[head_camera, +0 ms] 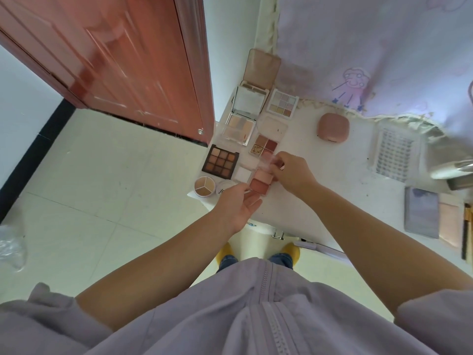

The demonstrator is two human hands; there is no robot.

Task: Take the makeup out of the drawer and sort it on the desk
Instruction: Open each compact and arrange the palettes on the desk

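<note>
Two hands meet at the pink blush palette [259, 181] on the worktop [340, 160]. Right hand [291, 175] has its grip pinching the palette's clear lid at the far end. Left hand [239, 207] lies loose, palm up, touching the near end. Its long side runs away from the person, beside the brown palette [220, 162].

round white lid [226, 187], partial letters, perhaps "JO"

brushes [468, 226] cut by right edge — door [115, 55] blurred
</note>
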